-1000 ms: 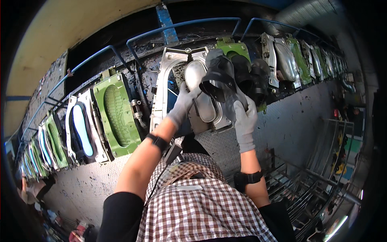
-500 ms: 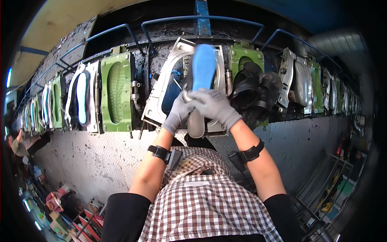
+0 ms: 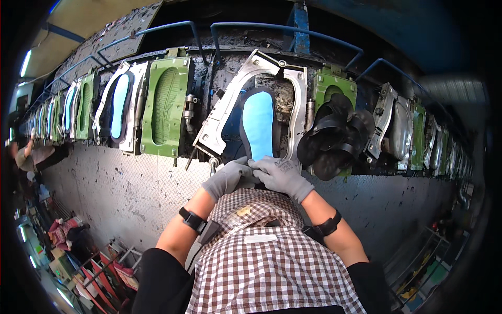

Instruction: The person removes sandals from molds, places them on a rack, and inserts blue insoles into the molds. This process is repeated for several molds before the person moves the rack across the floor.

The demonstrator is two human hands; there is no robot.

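A light blue insole, bordered by a dark edge, lies heel toward me between the spread halves of a silver metal mould. My left hand, in a grey glove, is closed at the left of its heel end. From the right, my right hand, also gloved, has its fingers closed at the same end, close against the left. My fingers hide the heel tip, so the exact grip there cannot be seen. Just right of the mould hangs a bunch of black strapped footwear pieces.
Green moulds and silver ones stand in a long row on both sides. Blue rails run behind them. Beneath is a metal plate floor. A person stands at the far left.
The blue insole, held up and blurred before, now lies over the dark form inside the mould. Both hands have moved nearer to me, to its heel end. The view has shifted slightly.
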